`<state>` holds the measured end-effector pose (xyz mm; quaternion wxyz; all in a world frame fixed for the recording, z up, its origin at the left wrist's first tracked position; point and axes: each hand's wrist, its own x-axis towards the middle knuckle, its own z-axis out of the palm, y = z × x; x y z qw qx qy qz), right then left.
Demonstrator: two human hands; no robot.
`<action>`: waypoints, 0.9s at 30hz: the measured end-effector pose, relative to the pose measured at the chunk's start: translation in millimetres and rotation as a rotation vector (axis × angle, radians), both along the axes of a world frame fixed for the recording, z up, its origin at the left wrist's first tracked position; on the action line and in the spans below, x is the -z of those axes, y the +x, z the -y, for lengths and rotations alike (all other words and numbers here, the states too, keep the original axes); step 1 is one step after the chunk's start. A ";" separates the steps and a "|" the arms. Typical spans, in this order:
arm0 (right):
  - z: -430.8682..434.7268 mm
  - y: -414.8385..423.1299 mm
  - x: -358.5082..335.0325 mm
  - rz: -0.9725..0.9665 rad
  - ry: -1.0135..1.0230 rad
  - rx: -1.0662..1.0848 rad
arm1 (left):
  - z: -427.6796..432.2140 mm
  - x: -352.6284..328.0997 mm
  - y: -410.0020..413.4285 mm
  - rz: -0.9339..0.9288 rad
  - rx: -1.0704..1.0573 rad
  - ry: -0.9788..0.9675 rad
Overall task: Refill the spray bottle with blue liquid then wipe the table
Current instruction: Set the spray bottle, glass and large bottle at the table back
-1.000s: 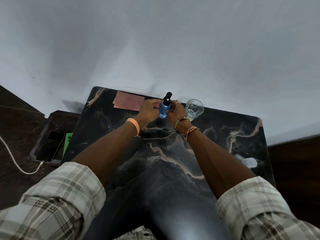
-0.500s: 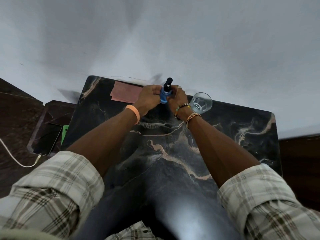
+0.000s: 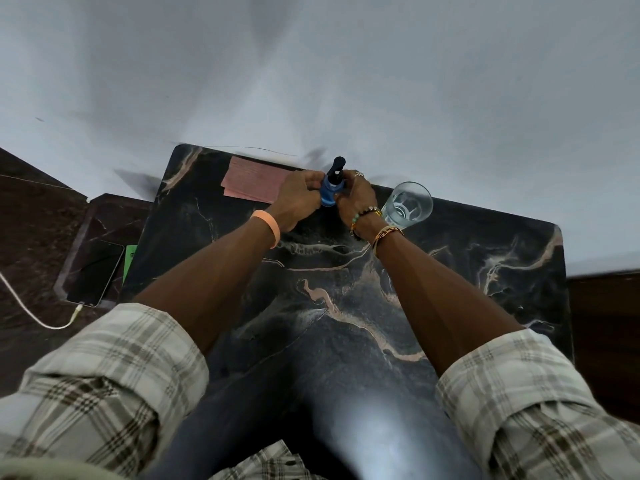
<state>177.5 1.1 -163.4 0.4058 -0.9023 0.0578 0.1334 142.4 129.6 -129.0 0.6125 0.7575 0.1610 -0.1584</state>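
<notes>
Both hands far out at the back edge of the dark marbled surface [image 3: 346, 306], closed around a small blue spray bottle [image 3: 329, 194] held upright between them. Left hand [image 3: 298, 199] wrapped on the bottle's left side, its grip clamped on the body; right hand [image 3: 356, 199] pressed against the other side, fingers curled round it, likewise closed on the bottle. Black pump head [image 3: 336, 168] standing clear above both hands, seated on the neck, so probably being twisted tight or loosened, though which cannot be told. Two-handed hold likely for bracing: one hand to steady the body, the other to turn. Clear drinking glass [image 3: 408, 204] just beside the right wrist, apparently near empty, no blue in it to be seen. Pink cloth [image 3: 252, 183] flat on the surface just left of the left hand, near enough to be taken up for the wiping step, not yet touched. Off the surface to the left, a phone [image 3: 93, 271] on a lower ledge with a white cable [image 3: 31, 315] plugged in, well apart from the work.
</notes>
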 end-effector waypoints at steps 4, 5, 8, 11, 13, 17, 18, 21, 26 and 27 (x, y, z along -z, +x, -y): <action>-0.2 -2.4 3.9 0.007 0.010 0.004 | -0.7 6.1 -0.3 -0.019 -0.003 0.003; 0.0 -2.4 4.1 0.013 0.012 0.000 | -0.5 7.3 -0.2 -0.020 -0.006 0.000; 1.0 -2.5 4.7 0.014 0.021 -0.013 | -0.8 9.3 0.1 -0.021 -0.014 -0.010; 0.7 -4.0 3.9 0.014 0.029 -0.009 | -1.5 10.9 0.8 -0.017 -0.017 -0.002; 0.1 -4.3 2.6 0.002 0.020 -0.026 | -1.1 13.1 1.8 -0.009 -0.017 0.015; -0.2 -5.3 -1.9 -0.070 -0.027 -0.016 | -0.9 17.7 2.5 -0.021 -0.016 0.126; 0.5 -6.6 -3.6 -0.076 -0.032 -0.008 | -2.2 18.4 1.8 -0.026 -0.007 0.170; 4.4 -12.7 -9.4 -0.074 -0.037 0.009 | -10.2 17.7 -4.0 -0.021 0.008 0.250; 12.3 -31.2 -22.6 -0.042 -0.097 0.004 | -24.5 6.4 -17.8 -0.002 -0.017 0.319; 13.3 -37.1 -26.0 -0.032 -0.115 0.005 | -26.2 3.0 -22.1 0.007 -0.018 0.324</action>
